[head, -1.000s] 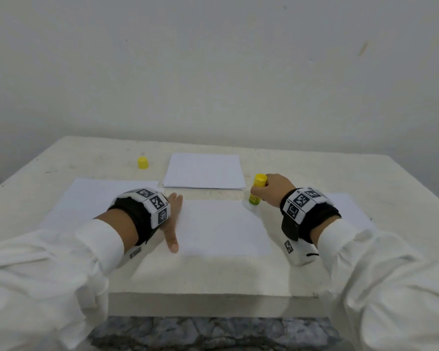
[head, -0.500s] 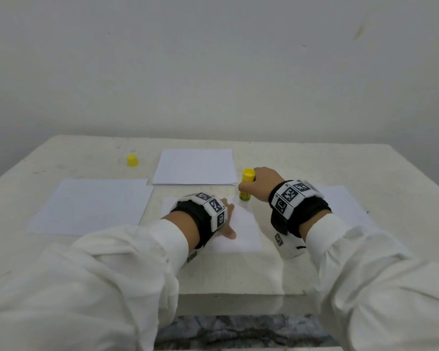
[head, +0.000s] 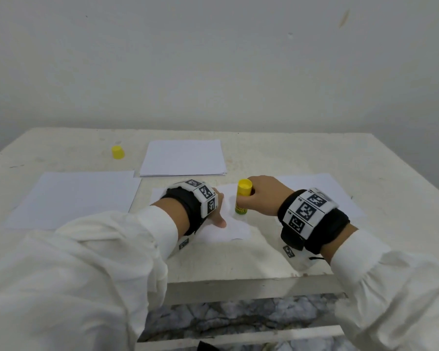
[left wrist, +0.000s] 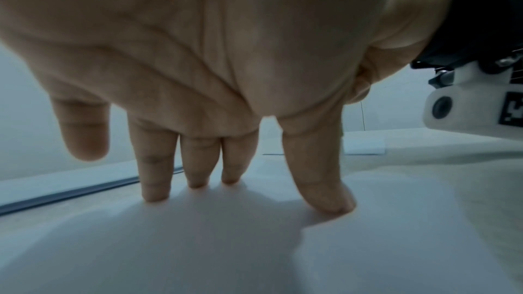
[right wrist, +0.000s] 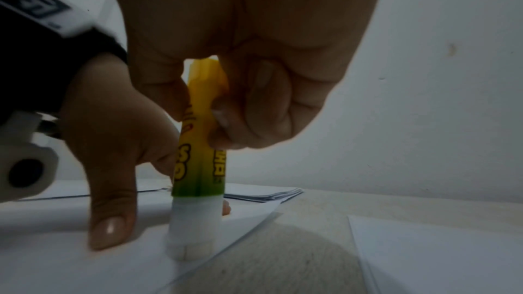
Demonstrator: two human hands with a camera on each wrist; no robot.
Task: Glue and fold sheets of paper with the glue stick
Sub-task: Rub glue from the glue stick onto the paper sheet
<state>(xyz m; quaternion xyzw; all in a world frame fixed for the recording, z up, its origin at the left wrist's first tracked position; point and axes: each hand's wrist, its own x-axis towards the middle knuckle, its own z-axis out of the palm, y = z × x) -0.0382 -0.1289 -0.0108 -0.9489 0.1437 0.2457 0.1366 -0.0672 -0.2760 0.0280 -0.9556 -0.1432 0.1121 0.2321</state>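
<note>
The left hand [head: 217,209] lies flat with fingers spread, pressing the small white paper sheet [head: 235,228] nearest the pale stone counter [head: 264,257] edge. Just beside it, the right hand [head: 262,196] pinches the upright yellow-green glue stick [head: 243,198], its white tip touching that sheet. Farther back lie a white paper stack [head: 184,158] and a small yellow cap [head: 118,152].

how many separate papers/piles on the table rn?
4: stack at back centre, single sheet at left, sheet under both hands, sheet at right, partly hidden by the right wrist. More could lie hidden under the arms.
</note>
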